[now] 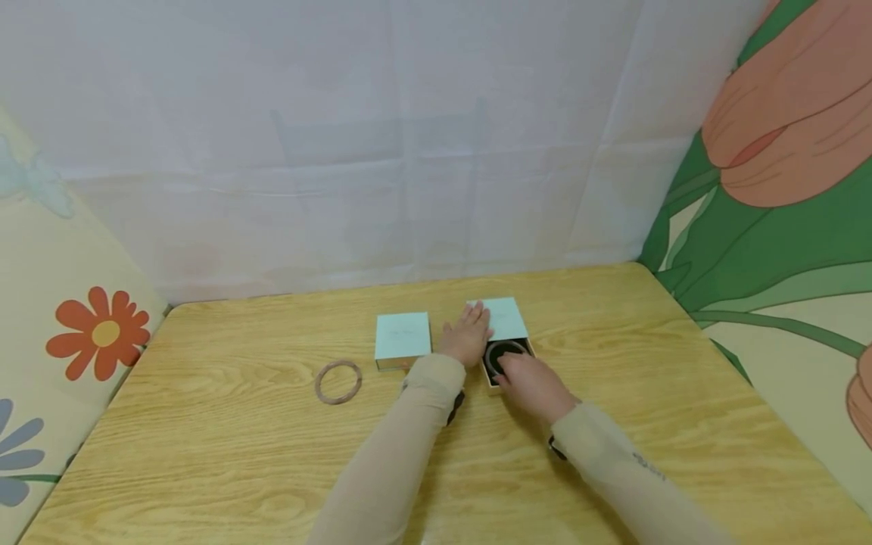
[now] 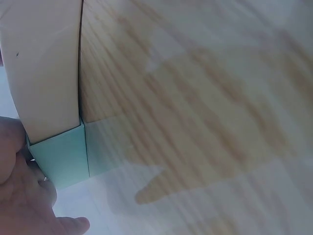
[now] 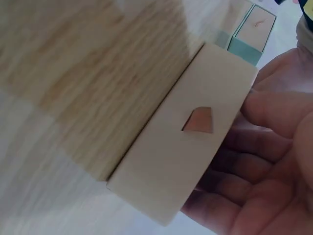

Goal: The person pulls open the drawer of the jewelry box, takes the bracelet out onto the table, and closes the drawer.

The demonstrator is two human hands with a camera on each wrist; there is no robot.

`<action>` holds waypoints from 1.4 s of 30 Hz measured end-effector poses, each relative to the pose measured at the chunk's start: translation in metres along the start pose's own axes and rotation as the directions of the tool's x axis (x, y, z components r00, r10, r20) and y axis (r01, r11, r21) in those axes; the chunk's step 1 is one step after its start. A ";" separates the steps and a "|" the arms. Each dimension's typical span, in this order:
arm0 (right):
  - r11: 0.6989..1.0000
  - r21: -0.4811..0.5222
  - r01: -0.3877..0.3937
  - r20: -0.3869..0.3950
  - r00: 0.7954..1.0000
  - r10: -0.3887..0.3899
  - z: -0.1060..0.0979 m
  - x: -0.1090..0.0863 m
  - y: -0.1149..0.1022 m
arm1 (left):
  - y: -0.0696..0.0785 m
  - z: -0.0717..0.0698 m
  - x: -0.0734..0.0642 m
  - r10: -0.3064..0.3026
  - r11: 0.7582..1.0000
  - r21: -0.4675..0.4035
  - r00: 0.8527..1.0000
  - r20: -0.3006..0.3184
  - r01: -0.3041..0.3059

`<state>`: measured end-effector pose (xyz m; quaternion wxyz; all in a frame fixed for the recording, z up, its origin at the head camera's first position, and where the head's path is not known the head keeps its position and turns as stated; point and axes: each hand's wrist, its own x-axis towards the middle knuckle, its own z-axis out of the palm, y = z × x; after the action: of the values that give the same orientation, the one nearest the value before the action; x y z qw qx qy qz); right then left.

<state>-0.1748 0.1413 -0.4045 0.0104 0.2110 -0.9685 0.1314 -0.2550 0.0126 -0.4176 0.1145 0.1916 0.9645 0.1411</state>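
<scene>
On the table, a pale teal box (image 1: pixel 506 322) has its drawer (image 3: pixel 166 161) pulled out toward me. My left hand (image 1: pixel 467 334) rests on this box's left part with its fingers extended; the left wrist view shows it against the teal sleeve (image 2: pixel 63 156). My right hand (image 1: pixel 534 384) reaches over the drawer's front, its fingers at a bangle (image 1: pixel 506 343) inside on the dark lining. Those fingertips are hidden, so whether they pinch the bangle cannot be told. Another pinkish-brown bangle (image 1: pixel 318 384) lies on the table at the left.
A second teal box (image 1: pixel 402 334), its drawer pushed in, stands left of my left hand. The wooden table (image 1: pixel 225 424) runs back to a white cloth backdrop (image 1: pixel 341 151). Flower-printed panels (image 1: pixel 783 303) flank both sides.
</scene>
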 end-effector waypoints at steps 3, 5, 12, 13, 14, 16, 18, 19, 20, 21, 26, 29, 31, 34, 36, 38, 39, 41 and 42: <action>1.000 -0.007 0.010 0.014 1.000 -0.010 -0.002 0.003 0.001 | 0.000 0.001 0.002 -0.001 1.000 0.006 1.000 0.001 0.001; 1.000 -0.016 0.016 0.034 0.999 -0.015 -0.003 0.005 0.001 | -0.001 0.001 0.003 0.003 1.000 0.000 1.000 0.004 -0.003; 0.999 -0.034 0.029 0.124 0.992 -0.024 -0.007 0.012 0.003 | 0.001 -0.002 -0.001 0.019 1.000 -0.013 1.000 0.012 -0.019; 0.999 -0.037 0.031 0.132 0.991 -0.026 -0.007 0.013 0.004 | 0.001 -0.003 -0.002 0.018 1.000 -0.010 1.000 0.010 -0.018; 0.999 -0.036 0.027 0.142 0.990 -0.022 -0.008 0.014 0.004 | 0.001 -0.003 -0.003 0.018 1.000 -0.008 1.000 0.006 -0.018; 0.999 -0.034 0.028 0.158 0.987 -0.022 -0.008 0.015 0.005 | 0.002 -0.003 -0.002 0.007 1.000 -0.006 1.000 0.009 -0.007; 0.999 -0.027 0.027 0.174 0.984 -0.021 -0.009 0.015 0.006 | 0.001 -0.002 -0.002 0.004 1.000 -0.002 1.000 0.010 -0.004; 1.000 -0.017 0.022 0.184 0.983 -0.018 -0.009 0.016 0.007 | 0.001 -0.001 -0.001 0.006 1.000 -0.005 1.000 0.009 -0.006; 1.000 -0.010 0.021 0.191 0.981 -0.019 -0.009 0.016 0.007 | 0.001 -0.001 -0.001 0.006 1.000 -0.004 1.000 0.008 -0.006; 1.000 0.000 0.023 0.195 0.981 -0.023 -0.010 0.016 0.008 | 0.001 -0.001 -0.001 0.005 1.000 -0.005 1.000 0.011 -0.005; 0.999 0.024 0.031 0.180 0.983 -0.035 -0.010 0.019 0.011 | 0.000 -0.002 0.000 0.004 1.000 -0.012 1.000 0.016 -0.003; 0.999 0.007 0.037 0.156 0.987 -0.037 -0.008 0.020 0.012 | 0.000 -0.003 0.000 0.006 1.000 -0.015 1.000 0.016 -0.005; 0.999 -0.007 0.036 0.144 0.989 -0.035 -0.007 0.020 0.012 | 0.000 -0.003 0.000 0.009 1.000 -0.015 1.000 0.016 -0.009; 0.999 -0.031 0.035 0.120 0.992 -0.031 -0.005 0.021 0.011 | -0.001 -0.003 -0.001 0.015 1.000 -0.016 1.000 0.012 -0.015; 0.999 -0.037 0.022 0.111 0.994 -0.018 -0.004 0.021 0.010 | -0.001 -0.004 -0.002 0.019 1.000 -0.016 1.000 0.015 -0.018; 0.998 -0.052 0.022 0.095 0.995 -0.017 -0.003 0.020 0.009 | -0.001 -0.003 -0.002 0.019 1.000 -0.016 1.000 0.015 -0.019; 0.998 -0.063 0.022 0.089 0.996 -0.017 -0.003 0.020 0.009 | -0.001 -0.003 -0.002 0.019 1.000 -0.018 1.000 0.016 -0.018; 0.996 -0.085 0.026 0.079 0.997 -0.019 -0.002 0.020 0.009 | -0.001 -0.003 -0.001 0.017 1.000 -0.017 1.000 0.020 -0.017; 0.995 -0.098 0.031 0.073 0.997 -0.024 -0.001 0.020 0.009 | -0.001 -0.002 -0.001 0.016 1.000 -0.016 1.000 0.021 -0.016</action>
<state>-0.1962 0.1410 -0.4041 -0.0120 0.2283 -0.9706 0.0753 -0.2550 0.0108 -0.4156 0.1252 0.1999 0.9605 0.1478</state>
